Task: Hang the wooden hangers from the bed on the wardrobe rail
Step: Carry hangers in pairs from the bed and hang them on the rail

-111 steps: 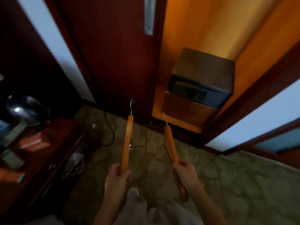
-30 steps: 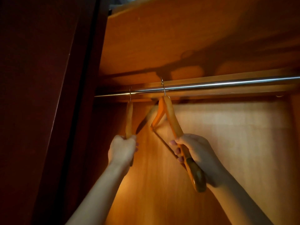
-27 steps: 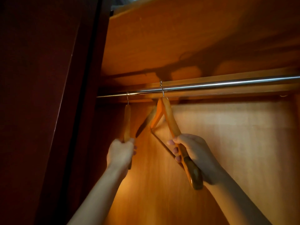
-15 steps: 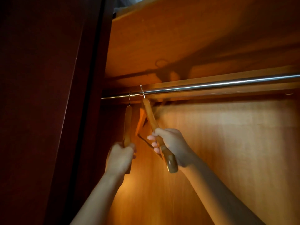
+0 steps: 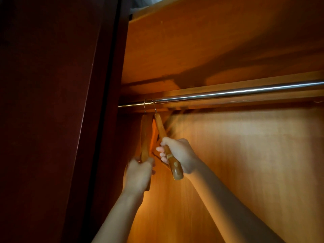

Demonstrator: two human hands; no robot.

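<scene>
Both hangers have slid left along the wardrobe rail (image 5: 228, 92) since a second ago, and the gap between their hooks has closed: they now hang just beside each other at the rail's left end, next to the dark door frame (image 5: 98, 120). No brand, label or writing can be read anywhere.

Nearest, two bare forearms rise from the bottom edge, reaching up and forward into the wardrobe. The left hand (image 5: 139, 174), somewhat blurred, is closed in a fist around the lower end of the left hanger (image 5: 144, 137), knuckles toward the camera, wrist straight. The right hand (image 5: 178, 153) sits a little higher and to the right, fingers (image 5: 160, 149) curled round the near arm of the right hanger (image 5: 162, 130), whose rounded tip sticks out below the palm. That hanger tilts, its top leaning left toward the other; the left hanger hangs close to upright, seen edge-on.

Farther up, both metal hooks are over the rail, close together. Behind lies the lit wooden back panel (image 5: 245, 163), and above the rail the underside of a wooden shelf (image 5: 210, 41) crossed by shadows.
</scene>
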